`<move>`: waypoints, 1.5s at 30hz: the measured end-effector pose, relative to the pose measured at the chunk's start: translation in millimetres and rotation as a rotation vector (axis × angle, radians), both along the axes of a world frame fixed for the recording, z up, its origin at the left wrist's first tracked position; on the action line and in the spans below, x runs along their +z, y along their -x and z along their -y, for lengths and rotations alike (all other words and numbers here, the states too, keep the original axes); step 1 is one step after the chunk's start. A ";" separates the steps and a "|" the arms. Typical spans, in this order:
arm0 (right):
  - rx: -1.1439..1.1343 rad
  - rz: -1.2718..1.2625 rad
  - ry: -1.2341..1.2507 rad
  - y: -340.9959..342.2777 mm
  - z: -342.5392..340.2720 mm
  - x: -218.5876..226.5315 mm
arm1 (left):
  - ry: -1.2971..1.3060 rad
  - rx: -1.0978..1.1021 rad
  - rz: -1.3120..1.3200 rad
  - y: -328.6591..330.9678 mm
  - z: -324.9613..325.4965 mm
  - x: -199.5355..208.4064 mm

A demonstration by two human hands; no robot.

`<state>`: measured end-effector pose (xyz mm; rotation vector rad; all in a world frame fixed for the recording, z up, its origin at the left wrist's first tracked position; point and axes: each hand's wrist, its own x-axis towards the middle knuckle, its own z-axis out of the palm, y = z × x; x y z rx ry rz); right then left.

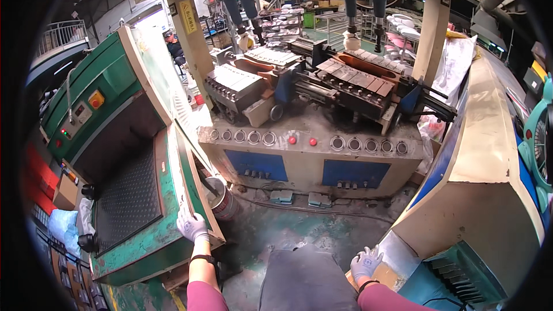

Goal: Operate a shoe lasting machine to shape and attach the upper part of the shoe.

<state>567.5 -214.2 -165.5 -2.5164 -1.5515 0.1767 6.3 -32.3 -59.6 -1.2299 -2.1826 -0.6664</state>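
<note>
Green, scuffed paint covers one machine (144, 247) at your left; your left hand (192, 226) lies flat on its right edge, fingers extended. Your right hand (365, 264), fingers parted, is near one tan block (388, 277); contact is unclear. Beyond: one bucket (227, 206), two pedals (282, 197), two red buttons (292, 140).
</note>
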 end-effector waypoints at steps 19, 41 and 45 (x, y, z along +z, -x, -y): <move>0.003 -0.009 -0.030 4.9 -0.6 -3.0 | 0.001 0.017 -0.014 -0.5 6.7 11.7; 0.003 -0.003 0.014 1.5 -1.6 -7.6 | 0.022 0.016 0.032 -0.5 6.1 11.7; 0.007 0.003 0.022 2.1 -2.0 -6.3 | 0.037 0.021 0.053 0.7 6.9 10.7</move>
